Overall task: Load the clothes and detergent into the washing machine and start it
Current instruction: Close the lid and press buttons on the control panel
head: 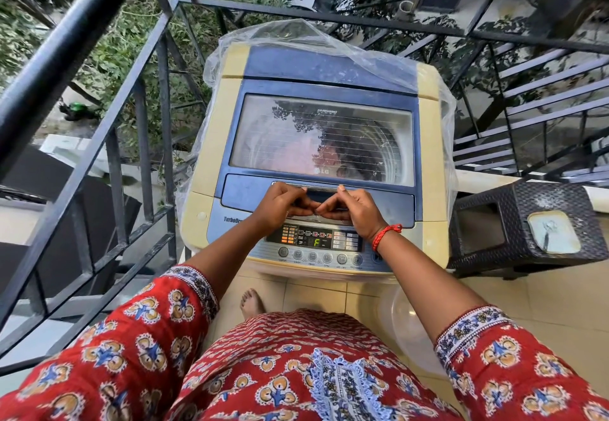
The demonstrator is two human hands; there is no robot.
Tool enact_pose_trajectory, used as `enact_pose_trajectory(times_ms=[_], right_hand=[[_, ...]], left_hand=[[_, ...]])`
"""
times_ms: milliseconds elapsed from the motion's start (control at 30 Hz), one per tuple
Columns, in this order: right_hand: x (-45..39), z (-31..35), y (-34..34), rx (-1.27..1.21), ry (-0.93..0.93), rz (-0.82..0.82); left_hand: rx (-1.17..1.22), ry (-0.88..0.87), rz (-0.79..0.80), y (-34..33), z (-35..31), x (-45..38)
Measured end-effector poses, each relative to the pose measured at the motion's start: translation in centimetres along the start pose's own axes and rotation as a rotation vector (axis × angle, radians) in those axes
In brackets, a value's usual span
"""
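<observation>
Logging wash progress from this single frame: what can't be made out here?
- Drum load: head view, glare on the lid window hides it.
- Start button: right wrist covers the control panel edge.
- Button labels: too small.
- Grip on lid handle: left hand, right hand cover it.

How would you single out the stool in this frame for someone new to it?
Start at the washing machine in the middle, wrapped in clear plastic. Just to its right stands the stool. It is the only dark woven-pattern thing there, with a pale square patch on top.

both hands, left hand (280, 203) and right hand (354, 211), curled at handle of shut washing machine lid (324, 137).
</observation>
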State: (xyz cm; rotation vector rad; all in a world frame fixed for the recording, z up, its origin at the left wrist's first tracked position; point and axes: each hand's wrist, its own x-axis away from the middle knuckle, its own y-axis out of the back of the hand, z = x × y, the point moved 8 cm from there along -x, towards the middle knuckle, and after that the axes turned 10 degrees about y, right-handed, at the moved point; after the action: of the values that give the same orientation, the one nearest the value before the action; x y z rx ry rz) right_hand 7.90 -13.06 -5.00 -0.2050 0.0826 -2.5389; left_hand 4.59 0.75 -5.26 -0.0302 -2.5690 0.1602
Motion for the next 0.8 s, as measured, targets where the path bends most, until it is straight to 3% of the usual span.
enact_pose_trajectory(times_ms=[800], right_hand=[[0.01,0.14,-0.11,0.002,-0.007,0.002]], left_hand=[[0.025,-0.020,0.011,0.05,0.10,-0.14]])
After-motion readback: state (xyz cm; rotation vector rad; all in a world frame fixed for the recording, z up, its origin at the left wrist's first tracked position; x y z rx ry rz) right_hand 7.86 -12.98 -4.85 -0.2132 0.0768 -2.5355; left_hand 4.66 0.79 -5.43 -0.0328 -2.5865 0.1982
